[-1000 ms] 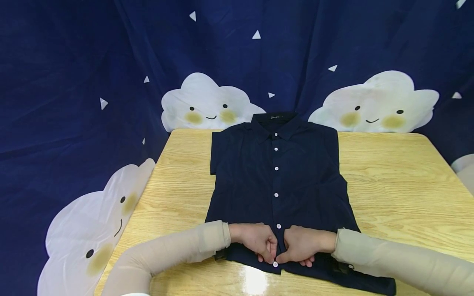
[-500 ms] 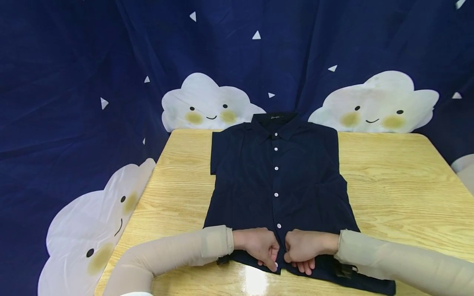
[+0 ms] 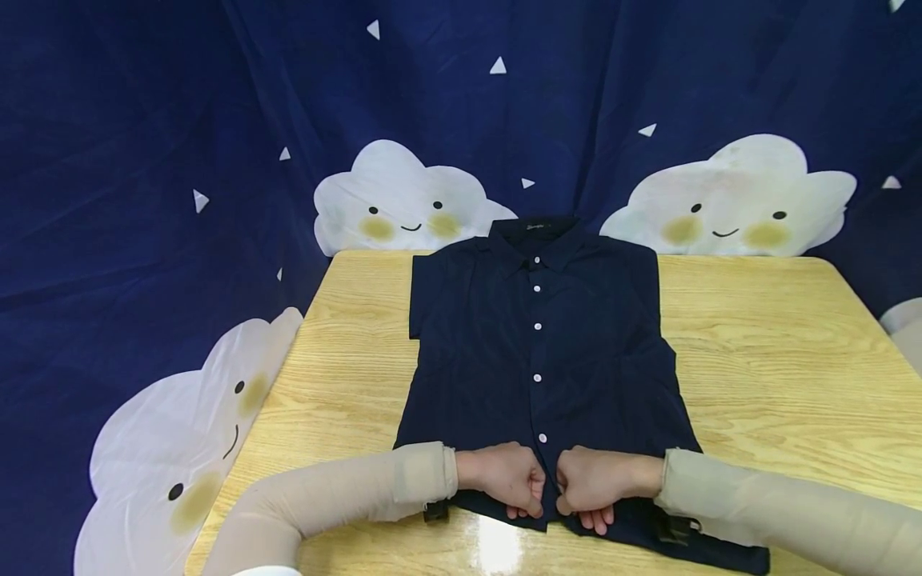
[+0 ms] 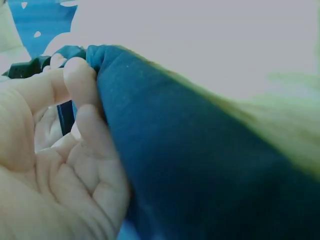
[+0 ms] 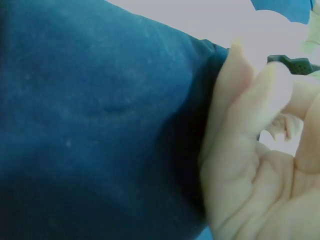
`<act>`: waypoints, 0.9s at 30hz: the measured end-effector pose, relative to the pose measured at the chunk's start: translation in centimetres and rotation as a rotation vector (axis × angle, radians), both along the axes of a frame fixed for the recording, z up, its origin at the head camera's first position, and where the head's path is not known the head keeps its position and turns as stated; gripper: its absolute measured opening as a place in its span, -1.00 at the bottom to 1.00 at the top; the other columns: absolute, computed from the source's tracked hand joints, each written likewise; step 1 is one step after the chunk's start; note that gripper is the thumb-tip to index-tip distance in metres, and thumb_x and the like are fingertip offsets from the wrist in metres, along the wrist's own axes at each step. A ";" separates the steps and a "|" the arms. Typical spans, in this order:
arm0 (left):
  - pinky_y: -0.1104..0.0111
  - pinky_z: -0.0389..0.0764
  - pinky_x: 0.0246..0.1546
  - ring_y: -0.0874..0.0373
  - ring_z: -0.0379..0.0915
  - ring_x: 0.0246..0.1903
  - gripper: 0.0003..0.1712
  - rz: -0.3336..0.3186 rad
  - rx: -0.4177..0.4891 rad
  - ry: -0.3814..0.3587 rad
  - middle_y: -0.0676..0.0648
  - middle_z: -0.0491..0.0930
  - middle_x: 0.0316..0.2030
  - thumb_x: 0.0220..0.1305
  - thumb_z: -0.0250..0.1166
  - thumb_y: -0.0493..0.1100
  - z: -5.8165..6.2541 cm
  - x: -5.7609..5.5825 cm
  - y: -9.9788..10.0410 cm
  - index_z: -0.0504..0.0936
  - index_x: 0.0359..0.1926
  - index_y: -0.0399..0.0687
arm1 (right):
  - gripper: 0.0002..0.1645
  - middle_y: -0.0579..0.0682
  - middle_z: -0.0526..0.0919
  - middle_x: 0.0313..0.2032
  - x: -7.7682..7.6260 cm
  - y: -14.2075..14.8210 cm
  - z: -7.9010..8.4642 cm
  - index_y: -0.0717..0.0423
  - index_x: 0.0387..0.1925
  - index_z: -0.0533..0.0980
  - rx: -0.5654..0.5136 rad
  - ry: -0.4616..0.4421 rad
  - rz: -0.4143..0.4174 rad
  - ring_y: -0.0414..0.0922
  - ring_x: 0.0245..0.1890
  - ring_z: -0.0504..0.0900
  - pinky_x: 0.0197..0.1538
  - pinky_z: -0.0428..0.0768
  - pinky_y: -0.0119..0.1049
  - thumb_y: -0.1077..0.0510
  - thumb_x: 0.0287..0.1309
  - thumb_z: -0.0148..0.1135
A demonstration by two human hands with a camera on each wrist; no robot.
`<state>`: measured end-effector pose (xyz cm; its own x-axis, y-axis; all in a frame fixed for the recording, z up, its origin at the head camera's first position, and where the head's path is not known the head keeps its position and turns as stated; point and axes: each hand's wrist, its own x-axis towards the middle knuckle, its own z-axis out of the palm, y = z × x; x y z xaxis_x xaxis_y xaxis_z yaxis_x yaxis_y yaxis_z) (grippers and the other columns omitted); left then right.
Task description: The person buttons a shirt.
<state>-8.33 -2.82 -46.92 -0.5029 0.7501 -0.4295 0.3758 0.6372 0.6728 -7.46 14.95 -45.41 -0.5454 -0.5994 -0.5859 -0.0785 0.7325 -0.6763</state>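
A dark navy short-sleeved shirt [image 3: 475, 360] lies front up, its collar away from me and white buttons down the middle. My left hand [image 3: 507, 478] grips the front edge by the hem; the lowest button, seen there earlier, is hidden. Just across a narrow gap, my right hand [image 3: 601, 480] holds the other front edge with curled fingers. In the left wrist view the left thumb and fingers [image 4: 82, 82] pinch the cloth [image 4: 160, 135]. The right wrist view has the right fingers [image 5: 250, 105] against the shirt cloth [image 5: 110, 115]; their exact hold is partly hidden.
The shirt is spread on a light wood table [image 3: 763, 336], its hem near the front edge. Behind and to the left hangs a dark blue curtain [image 3: 144, 96] with white clouds. Beige sleeves [image 3: 346, 492] cover both forearms.
Both hands have shifted slightly toward me and the right hand has drawn a little away from the left. The lowest button, visible between them before, is now covered by the left hand.
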 end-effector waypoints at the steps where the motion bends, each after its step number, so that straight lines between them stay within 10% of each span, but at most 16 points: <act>1: 0.61 0.47 -0.54 0.37 0.47 -0.78 -0.71 0.018 0.002 -0.012 0.17 0.50 -0.81 0.04 0.40 -0.21 0.0 0.0 0.0 0.54 -0.73 0.00 | -0.73 -0.01 0.55 -0.83 0.0 0.0 0.0 0.15 -0.79 0.51 -0.007 -0.013 -0.006 -0.29 -0.90 0.45 -0.80 0.42 -0.40 0.25 -0.06 0.23; 15: 0.50 0.32 -0.79 0.30 0.45 -0.80 -0.80 0.238 0.128 -0.279 0.06 0.56 -0.76 0.07 0.33 -0.37 -0.6 -0.2 0.3 0.62 -0.64 -0.12 | -0.66 0.03 0.57 -0.78 -0.3 0.0 -0.5 0.21 -0.74 0.53 -0.116 -0.183 -0.075 -0.29 -0.85 0.48 -0.75 0.42 -0.47 0.16 0.07 0.29; 27: 0.51 0.25 -0.81 0.27 0.47 -0.80 -0.76 0.291 0.123 -0.253 0.06 0.56 -0.77 0.03 0.33 -0.35 -0.6 -0.3 0.5 0.57 -0.70 -0.08 | -0.73 0.03 0.57 -0.77 -0.7 0.0 -0.5 0.19 -0.73 0.49 -0.162 -0.221 -0.157 -0.27 -0.83 0.50 -0.76 0.41 -0.49 0.24 0.00 0.30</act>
